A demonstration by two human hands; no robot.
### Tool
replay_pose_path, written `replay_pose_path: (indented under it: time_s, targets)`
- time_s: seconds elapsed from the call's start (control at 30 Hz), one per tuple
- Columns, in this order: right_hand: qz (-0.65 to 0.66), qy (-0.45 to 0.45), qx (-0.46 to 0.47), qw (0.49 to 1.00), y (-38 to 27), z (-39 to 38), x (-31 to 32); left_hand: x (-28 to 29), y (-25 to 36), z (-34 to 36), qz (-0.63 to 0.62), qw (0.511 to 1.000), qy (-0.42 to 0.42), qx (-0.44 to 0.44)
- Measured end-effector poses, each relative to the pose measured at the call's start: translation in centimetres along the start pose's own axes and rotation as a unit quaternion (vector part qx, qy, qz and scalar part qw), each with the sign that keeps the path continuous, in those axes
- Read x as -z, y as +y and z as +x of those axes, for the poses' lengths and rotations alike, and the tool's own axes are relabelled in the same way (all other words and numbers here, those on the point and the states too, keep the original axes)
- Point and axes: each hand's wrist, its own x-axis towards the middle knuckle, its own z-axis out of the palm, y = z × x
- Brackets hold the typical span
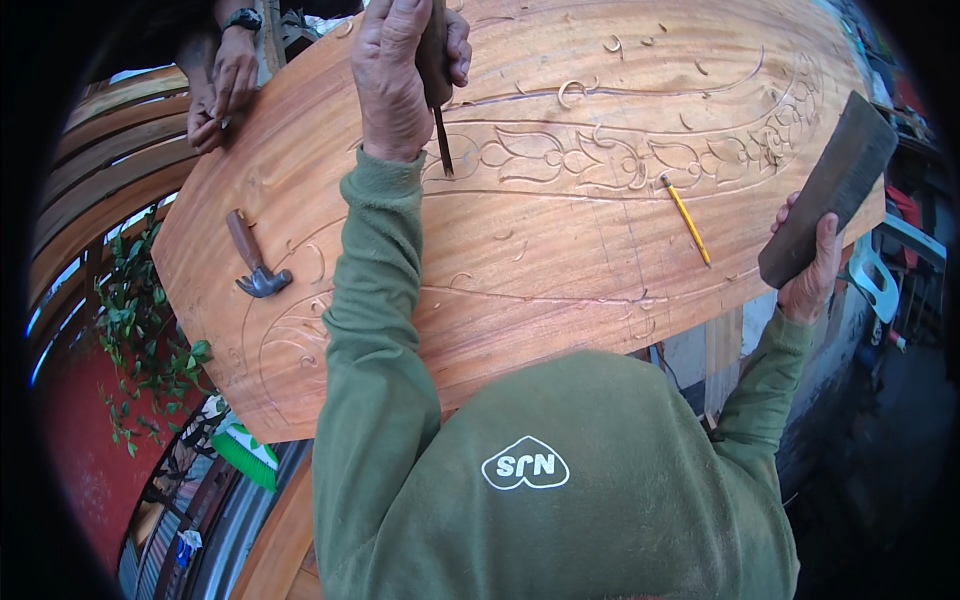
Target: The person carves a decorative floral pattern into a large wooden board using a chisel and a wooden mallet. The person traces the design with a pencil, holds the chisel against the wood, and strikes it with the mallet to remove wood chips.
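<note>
My left hand is wrapped round the dark handle of a chisel. Its narrow blade points down, and the tip meets the wooden panel near a carved floral band, or stops just above it. Out to the right, my right hand grips a dark, flat wooden block by its lower end, raised over the panel's edge. Between my hands lies a yellow pencil. A claw hammer rests left of my left forearm.
Curled wood shavings are scattered over the panel. Another person's hands are at its far left edge. A green brush and a leafy plant sit beyond the left side. A pale blue plastic chair stands at right.
</note>
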Motion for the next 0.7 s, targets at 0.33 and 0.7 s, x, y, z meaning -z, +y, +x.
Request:
replay_pose_path:
  time_s: [0.33,0.7]
  targets:
    - [-0.041,-0.007,-0.028,0.999,-1.2,-4.6,-6.6,-0.9,0.8,1.4,-0.048,0.996,-0.039,0.07]
    - [-0.1,-0.034,0.013,0.994,-0.8,-4.9,-6.9,-0.8,-0.7,4.0,-0.054,0.99,-0.109,0.069]
